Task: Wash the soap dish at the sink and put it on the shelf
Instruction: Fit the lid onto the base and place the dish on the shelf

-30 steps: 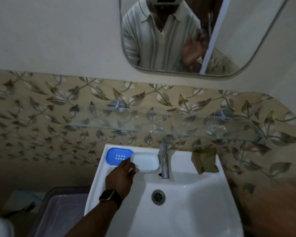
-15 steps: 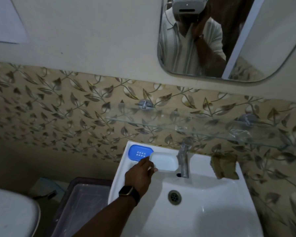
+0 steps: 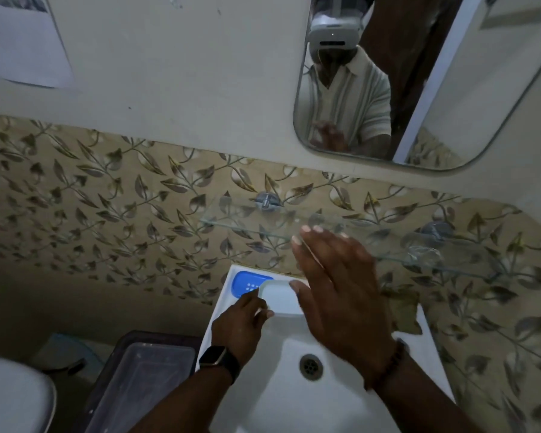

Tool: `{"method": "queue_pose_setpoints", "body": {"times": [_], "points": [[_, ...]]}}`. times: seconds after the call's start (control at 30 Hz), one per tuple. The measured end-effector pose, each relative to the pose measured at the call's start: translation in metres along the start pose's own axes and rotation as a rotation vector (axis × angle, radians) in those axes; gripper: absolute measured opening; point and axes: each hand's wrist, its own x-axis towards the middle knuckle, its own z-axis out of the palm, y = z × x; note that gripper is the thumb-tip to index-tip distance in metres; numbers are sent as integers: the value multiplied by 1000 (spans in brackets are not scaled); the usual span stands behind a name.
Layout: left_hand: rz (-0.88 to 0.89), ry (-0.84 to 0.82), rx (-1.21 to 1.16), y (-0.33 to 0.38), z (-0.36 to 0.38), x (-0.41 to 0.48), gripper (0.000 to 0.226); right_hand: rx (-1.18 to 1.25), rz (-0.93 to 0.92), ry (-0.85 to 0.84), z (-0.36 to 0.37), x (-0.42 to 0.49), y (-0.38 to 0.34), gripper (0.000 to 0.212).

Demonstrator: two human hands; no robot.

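Observation:
A white soap dish [image 3: 280, 297] rests on the back ledge of the white sink [image 3: 275, 392], with a blue perforated insert [image 3: 247, 284] just to its left. My left hand [image 3: 239, 328], with a dark watch on its wrist, grips the white dish's front left edge. My right hand [image 3: 338, 295] hovers open above the sink, fingers spread, and hides the tap behind it. The glass shelf [image 3: 241, 223] runs along the leaf-patterned wall above the sink.
A drain [image 3: 310, 366] sits in the sink bowl. A brownish sponge [image 3: 411, 314] lies on the right ledge. A lidded plastic bin [image 3: 141, 379] stands left of the sink, beside a toilet [image 3: 13, 398]. A mirror [image 3: 419, 76] hangs above.
My right hand has come down into view over the sink and now covers the tap. The camera has shifted further left and closer. My left hand stays on the white dish.

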Motion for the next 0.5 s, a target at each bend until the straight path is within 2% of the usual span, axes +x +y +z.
{"method": "queue_pose_setpoints", "body": {"times": [0.07, 0.13, 0.17, 0.2, 0.23, 0.4, 0.5], "points": [[-5, 8, -34, -1, -5, -1, 12, -77, 118, -379, 15, -11, 15, 73], [-16, 9, -53, -4, -9, -2, 12, -29, 181, -765, 37, -28, 26, 73], [-23, 12, -47, -6, -11, -3, 12, -13, 155, -897, 44, -37, 27, 71], [-31, 17, -40, -7, -13, -3, 12, -8, 100, -953, 52, -46, 26, 67], [-39, 21, -39, -8, -15, -2, 12, 4, 69, -967, 57, -50, 25, 60], [-54, -10, -45, -12, -23, 1, 13, 61, 76, -738, 84, -60, 21, 20], [-62, -2, -27, -18, -30, -2, 14, 148, 85, -692, 93, -58, 22, 17]]}}
